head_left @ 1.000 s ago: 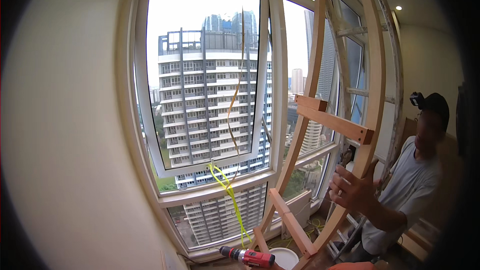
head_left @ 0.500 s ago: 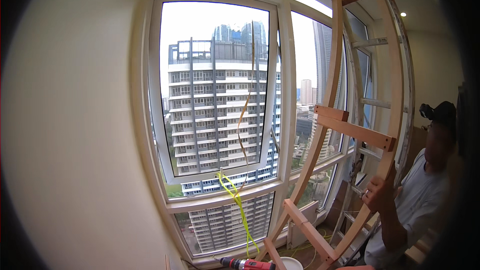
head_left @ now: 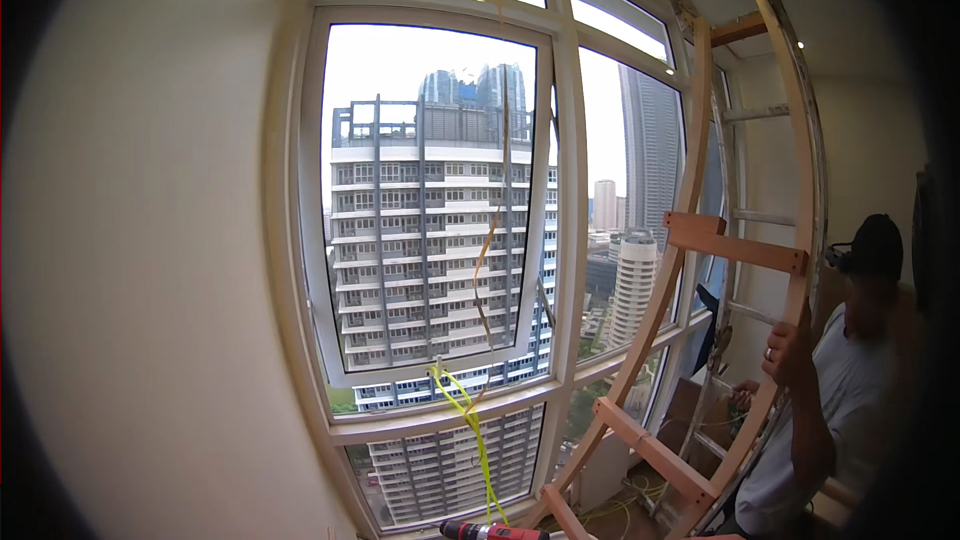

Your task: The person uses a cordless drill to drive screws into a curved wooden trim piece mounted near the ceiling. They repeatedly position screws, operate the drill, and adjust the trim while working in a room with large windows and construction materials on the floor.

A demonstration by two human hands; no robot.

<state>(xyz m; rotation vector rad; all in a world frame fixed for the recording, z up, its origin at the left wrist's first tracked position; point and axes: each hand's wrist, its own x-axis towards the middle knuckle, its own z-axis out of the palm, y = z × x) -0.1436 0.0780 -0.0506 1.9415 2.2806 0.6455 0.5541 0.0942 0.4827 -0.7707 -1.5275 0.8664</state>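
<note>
Neither of my hands shows. A red and black power drill (head_left: 495, 531) lies across the lower edge of the view, cut off by it; whether a hand holds it is hidden. To the right stands a tall wooden frame (head_left: 645, 325) with two long side rails and several crosspieces, leaning in front of the windows. At its right rail is another person in a grey shirt and dark cap (head_left: 850, 420). That person's raised hand (head_left: 788, 355), with a ring on it, grips the rail. A second hand (head_left: 745, 392) shows between the rails.
A paint-spattered ladder (head_left: 757, 214) stands behind the wooden frame. Tall windows with a pale frame (head_left: 565, 240) fill the middle, one sash tilted outward. Yellow-green cord (head_left: 478, 440) hangs from that sash. A plain wall (head_left: 150, 240) takes up the left side.
The wooden frame and ladder now appear farther right, as the view has shifted slightly. The other person's head is lower, and their second hand has come into sight between the rails.
</note>
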